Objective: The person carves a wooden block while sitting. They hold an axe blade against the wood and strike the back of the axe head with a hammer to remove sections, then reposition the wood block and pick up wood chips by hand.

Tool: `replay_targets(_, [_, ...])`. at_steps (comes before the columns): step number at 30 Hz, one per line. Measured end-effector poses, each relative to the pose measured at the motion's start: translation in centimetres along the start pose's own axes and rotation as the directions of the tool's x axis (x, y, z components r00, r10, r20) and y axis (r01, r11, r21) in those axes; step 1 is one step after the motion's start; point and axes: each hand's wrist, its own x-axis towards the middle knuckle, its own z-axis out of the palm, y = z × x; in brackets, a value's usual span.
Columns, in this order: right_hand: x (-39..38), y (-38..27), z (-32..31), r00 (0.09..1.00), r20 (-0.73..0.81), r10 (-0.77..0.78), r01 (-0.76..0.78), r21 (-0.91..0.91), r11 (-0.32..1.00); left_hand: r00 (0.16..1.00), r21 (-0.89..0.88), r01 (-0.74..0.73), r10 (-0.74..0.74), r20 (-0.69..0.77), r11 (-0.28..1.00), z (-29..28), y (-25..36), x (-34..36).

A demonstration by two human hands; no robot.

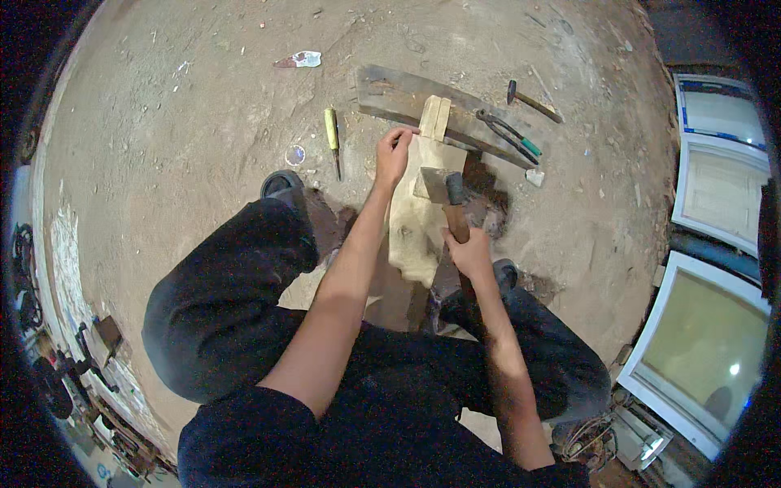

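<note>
A pale, roughly shaped wooden board [415, 236] stands tilted between my legs. Its narrow, grooved upper end [435, 119] lies over a weathered beam [399, 93] on the ground. My left hand [394, 156] grips the board's left edge near that end, fingers curled and partly hidden. In my right hand [472, 254] is the wooden handle of a hatchet [432, 185]. Its flat, squarish metal blade is over the board's right half, pointing left; whether it touches the wood I cannot tell.
Left of the beam lies a yellow-handled chisel-like tool [332, 134]. Pincers with a green grip [508, 135] rest against the beam's right part, near a small hammer [533, 102]. White-framed panels [651, 342] line the right side. Mixed tools [81, 366] lie at far left.
</note>
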Motion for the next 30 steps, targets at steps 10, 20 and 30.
replay_targets(10, [1.0, 0.3, -1.5, 0.944, -0.165, -0.284, 0.28, -0.047, 0.959, 0.92, -0.63, 0.368, -0.367, 0.139, 0.684, -1.5, -3.7, 1.1])
replay_targets(20, [0.2, 0.8, -1.1, 0.992, -0.101, -0.074, 0.036, -0.334, 0.942, 0.909, -0.681, 0.389, -0.379, 0.173, 0.62, -0.7, -3.9, 1.8])
replay_targets(30, [-0.8, 1.9, -0.4, 0.953, -0.247, -0.176, 0.136, -0.171, 0.976, 0.907, -0.683, 0.399, -0.374, 0.195, 0.612, -1.1, -3.8, 1.4])
